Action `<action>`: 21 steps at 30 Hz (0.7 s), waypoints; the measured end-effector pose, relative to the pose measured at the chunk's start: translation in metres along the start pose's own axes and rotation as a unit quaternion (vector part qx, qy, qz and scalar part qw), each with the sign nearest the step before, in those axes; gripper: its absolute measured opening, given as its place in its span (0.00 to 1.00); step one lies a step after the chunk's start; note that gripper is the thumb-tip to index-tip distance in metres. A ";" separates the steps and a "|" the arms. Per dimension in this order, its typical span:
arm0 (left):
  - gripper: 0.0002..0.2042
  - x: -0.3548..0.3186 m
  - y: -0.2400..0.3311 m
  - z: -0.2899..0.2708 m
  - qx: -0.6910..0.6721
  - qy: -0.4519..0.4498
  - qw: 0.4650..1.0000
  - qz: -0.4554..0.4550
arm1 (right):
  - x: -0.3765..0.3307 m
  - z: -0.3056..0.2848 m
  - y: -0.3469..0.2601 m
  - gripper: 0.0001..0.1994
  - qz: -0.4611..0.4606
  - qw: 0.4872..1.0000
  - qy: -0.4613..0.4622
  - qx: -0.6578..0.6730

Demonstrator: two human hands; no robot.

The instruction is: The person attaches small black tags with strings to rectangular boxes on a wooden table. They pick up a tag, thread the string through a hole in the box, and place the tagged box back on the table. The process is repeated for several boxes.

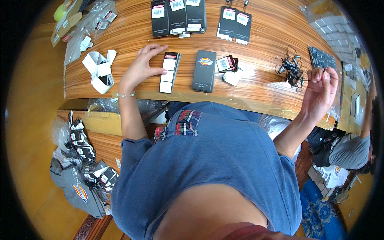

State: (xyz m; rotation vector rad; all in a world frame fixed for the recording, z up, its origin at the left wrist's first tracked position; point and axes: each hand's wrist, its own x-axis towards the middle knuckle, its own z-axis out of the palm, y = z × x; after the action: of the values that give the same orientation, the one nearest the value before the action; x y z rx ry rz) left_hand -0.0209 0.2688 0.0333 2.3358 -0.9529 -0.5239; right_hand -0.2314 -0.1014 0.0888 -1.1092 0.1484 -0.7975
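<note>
Black card tag (169, 72) with white labels lies on the wooden table (260, 86), its long axis running away from the person, slightly tilted. The left hand (141, 70) rests open beside it, fingertips touching its left edge and top. The right hand (321, 91), well apart to the right, pinches a thin black string (310, 75) drawn from a tangle of strings (291, 67). A larger black tag (204, 71) lies just right (also lengthwise). Clear plastic bags (94, 22) hold more tags.
</note>
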 end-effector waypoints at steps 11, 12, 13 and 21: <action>0.32 -0.006 0.004 0.012 0.010 0.066 0.998 0.008 | 0.003 0.006 0.005 0.07 0.024 0.999 -0.028 -0.008; 0.33 -0.005 0.004 0.010 0.019 0.051 0.998 0.006 | 0.002 0.009 0.006 0.07 0.027 0.999 -0.031 -0.009; 0.33 -0.005 0.004 0.008 0.028 0.037 0.999 0.003 | 0.002 0.011 0.006 0.07 0.026 0.999 -0.035 -0.010; 0.22 -0.004 0.009 0.008 -0.106 0.101 0.989 -0.017 | -0.002 0.014 0.010 0.07 0.039 0.999 -0.033 0.004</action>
State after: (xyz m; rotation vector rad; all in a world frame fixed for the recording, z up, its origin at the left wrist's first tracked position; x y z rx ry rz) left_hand -0.0318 0.2636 0.0334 2.1689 -0.7278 -0.3725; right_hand -0.2213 -0.0878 0.0864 -1.1130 0.1325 -0.6908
